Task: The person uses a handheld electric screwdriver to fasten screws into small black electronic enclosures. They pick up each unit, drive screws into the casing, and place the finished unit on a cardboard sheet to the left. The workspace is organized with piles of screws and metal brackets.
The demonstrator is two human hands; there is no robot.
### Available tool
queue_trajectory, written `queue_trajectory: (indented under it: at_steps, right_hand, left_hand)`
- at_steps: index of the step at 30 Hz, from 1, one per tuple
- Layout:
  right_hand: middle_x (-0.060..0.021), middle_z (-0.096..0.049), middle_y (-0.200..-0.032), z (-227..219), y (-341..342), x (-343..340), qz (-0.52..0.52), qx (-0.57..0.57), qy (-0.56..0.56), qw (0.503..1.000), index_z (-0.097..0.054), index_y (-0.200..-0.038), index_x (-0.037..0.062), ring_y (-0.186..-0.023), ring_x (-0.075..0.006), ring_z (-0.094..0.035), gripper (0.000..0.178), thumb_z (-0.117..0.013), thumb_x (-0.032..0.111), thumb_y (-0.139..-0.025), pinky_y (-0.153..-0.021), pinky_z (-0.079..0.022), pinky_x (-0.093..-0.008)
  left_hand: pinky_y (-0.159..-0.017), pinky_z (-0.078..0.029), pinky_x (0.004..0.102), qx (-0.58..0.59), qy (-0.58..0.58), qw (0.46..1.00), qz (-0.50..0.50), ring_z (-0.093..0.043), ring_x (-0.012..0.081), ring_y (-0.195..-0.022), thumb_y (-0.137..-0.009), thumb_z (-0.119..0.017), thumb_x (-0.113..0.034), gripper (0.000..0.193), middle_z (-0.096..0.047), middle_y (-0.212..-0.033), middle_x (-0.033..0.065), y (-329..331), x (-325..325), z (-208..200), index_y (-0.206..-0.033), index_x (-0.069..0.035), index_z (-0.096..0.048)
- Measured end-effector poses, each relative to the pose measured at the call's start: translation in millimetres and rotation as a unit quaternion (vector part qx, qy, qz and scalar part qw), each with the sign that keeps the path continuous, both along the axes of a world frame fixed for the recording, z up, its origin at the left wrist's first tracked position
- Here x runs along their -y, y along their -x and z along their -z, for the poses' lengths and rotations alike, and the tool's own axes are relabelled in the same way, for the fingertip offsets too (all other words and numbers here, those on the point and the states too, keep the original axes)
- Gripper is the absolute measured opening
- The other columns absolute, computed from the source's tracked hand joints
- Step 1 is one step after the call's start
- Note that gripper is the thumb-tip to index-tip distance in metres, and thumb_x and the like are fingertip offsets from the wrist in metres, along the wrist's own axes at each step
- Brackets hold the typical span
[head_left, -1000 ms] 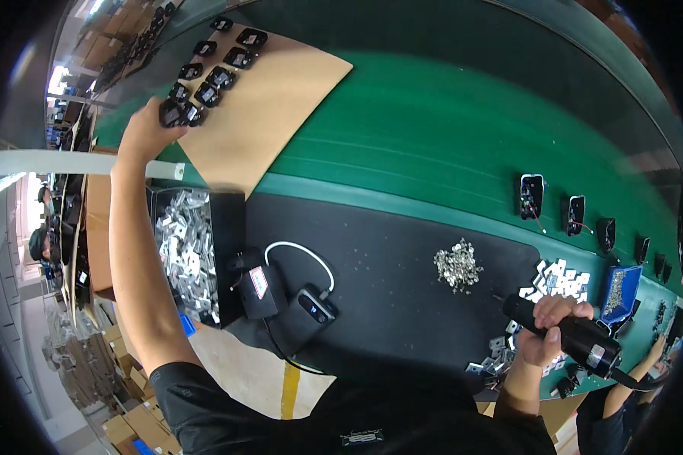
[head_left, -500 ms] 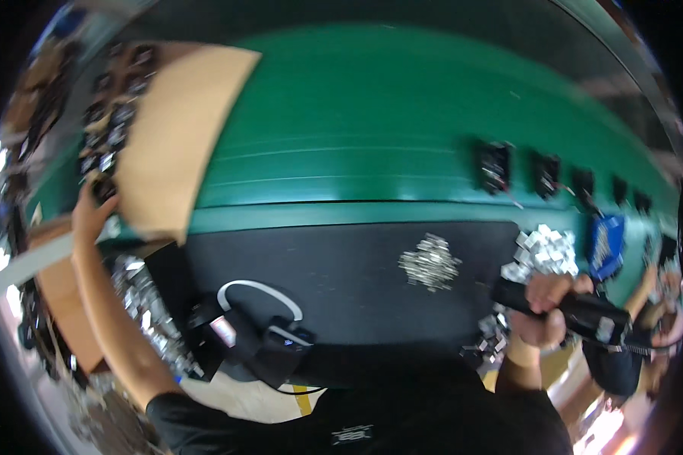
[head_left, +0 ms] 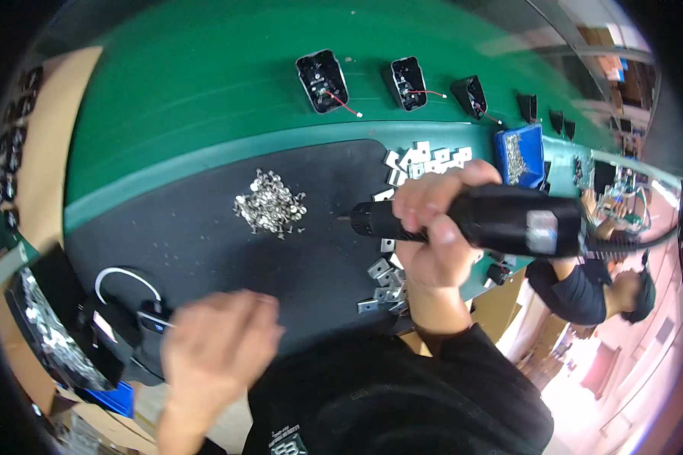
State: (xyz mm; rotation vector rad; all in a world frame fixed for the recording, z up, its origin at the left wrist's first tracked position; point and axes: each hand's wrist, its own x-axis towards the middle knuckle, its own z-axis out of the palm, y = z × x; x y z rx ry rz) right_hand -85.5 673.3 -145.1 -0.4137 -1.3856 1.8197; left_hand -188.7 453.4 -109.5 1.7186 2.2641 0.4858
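Note:
My right hand (head_left: 436,220) is wrapped around a black electric screwdriver (head_left: 508,218), its bit pointing left over the dark mat (head_left: 303,280). Motion blurs my left hand (head_left: 220,345) above the near part of that mat; I cannot make out whether it holds anything. Between the hands and the far mat edge lies a heap of small silvery screws (head_left: 269,203). White and metal plates (head_left: 413,161) are spread around the screwdriver's front, partly hidden by my right hand.
Black plastic housings (head_left: 322,80) with red wires stand in a row on the green belt (head_left: 205,68). A blue bin (head_left: 535,152) of small parts sits at right. Cardboard (head_left: 61,136) with black parts lies far left. A co-worker (head_left: 584,296) is at right.
My left hand has come from the black parts at far left to above the mat. The view has turned to the right. My right hand still grips the screwdriver.

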Motion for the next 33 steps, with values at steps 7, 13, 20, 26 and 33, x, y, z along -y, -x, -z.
queue_trajectory:
  at_steps: [7,13,20,26,33]
  right_hand:
    - [0.0015,-0.046,-0.074,5,-9,6,-0.082,-0.139,0.002,0.987,-0.042,-0.120,0.0120,-0.061,-0.0098,-0.045,0.044,-0.061,0.015,-0.080,-0.060,-0.038,-0.0263]
    - [0.0000,-0.047,-0.072,5,-1,20,-0.084,-0.085,-0.021,0.993,-0.041,-0.116,0.0110,-0.059,-0.0126,-0.046,0.045,-0.066,0.015,-0.079,-0.058,-0.040,-0.0284]
    - [0.0002,-0.047,-0.070,15,0,25,-0.085,-0.086,-0.031,0.992,-0.041,-0.115,0.0112,-0.058,-0.0122,-0.046,0.045,-0.066,0.015,-0.078,-0.055,-0.039,-0.0288]
    - [0.0008,-0.047,-0.070,2,-8,21,-0.078,-0.074,0.011,0.994,-0.042,-0.115,0.0115,-0.058,-0.0115,-0.046,0.045,-0.066,0.014,-0.077,-0.056,-0.039,-0.0271]
    - [0.0016,-0.048,-0.072,-5,-24,6,-0.097,-0.106,0.019,0.989,-0.041,-0.115,0.0128,-0.059,-0.0098,-0.046,0.044,-0.063,0.013,-0.078,-0.059,-0.040,-0.0259]
  left_hand:
    - [-0.067,-0.048,0.0329,0.190,-0.073,0.976,-0.083,-0.057,0.0207,-0.076,-0.071,-0.072,-0.021,0.032,-0.055,-0.090,0.0057,-114,-34,71,-0.098,-0.006,-0.062]
    - [-0.066,-0.047,0.0301,0.184,-0.041,0.982,0.014,-0.057,0.0187,-0.079,-0.073,-0.063,-0.013,0.016,-0.054,-0.087,0.0046,-105,-32,78,-0.087,-0.006,-0.058]
    - [-0.069,-0.050,0.0307,0.232,-0.081,0.969,0.039,-0.056,0.0180,-0.076,-0.073,-0.058,-0.011,0.016,-0.057,-0.090,0.0060,-95,-26,83,-0.088,-0.006,-0.056]
    - [-0.065,-0.050,0.0293,0.198,-0.065,0.976,0.059,-0.056,0.0169,-0.074,-0.072,-0.058,-0.010,0.021,-0.054,-0.091,0.0047,-95,-33,81,-0.093,-0.009,-0.058]
    - [-0.067,-0.049,0.0305,0.197,-0.034,0.979,0.040,-0.055,0.0183,-0.075,-0.072,-0.057,-0.009,0.020,-0.051,-0.086,0.0053,-94,-43,75,-0.092,-0.006,-0.057]
